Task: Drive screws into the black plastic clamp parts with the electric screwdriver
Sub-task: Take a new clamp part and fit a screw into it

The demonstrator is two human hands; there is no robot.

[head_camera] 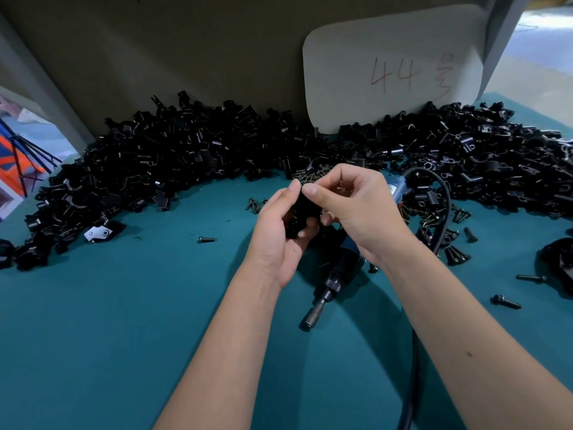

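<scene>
Head view: the left hand (280,235) grasps a black clamp part (302,212) above the teal desk (124,321). The right hand (356,206) pinches at the part's top; whatever its grip holds is hidden. The electric screwdriver (333,274) lies on the desk beneath both hands. Clamp parts (173,156) heap along the far side, loose screws (505,302) at right.

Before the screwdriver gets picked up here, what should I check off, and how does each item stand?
1. Clamp part held in left hand: ok.
2. Right hand fingertips at the part's top: ok.
3. Screw seated in the part: cannot tell, hidden by fingers.
4. Screwdriver within reach, lying on the mat under the hands: ok.
5. A hand free for the screwdriver: not ok, both busy.
6. Spare screws nearby: ok.
</scene>
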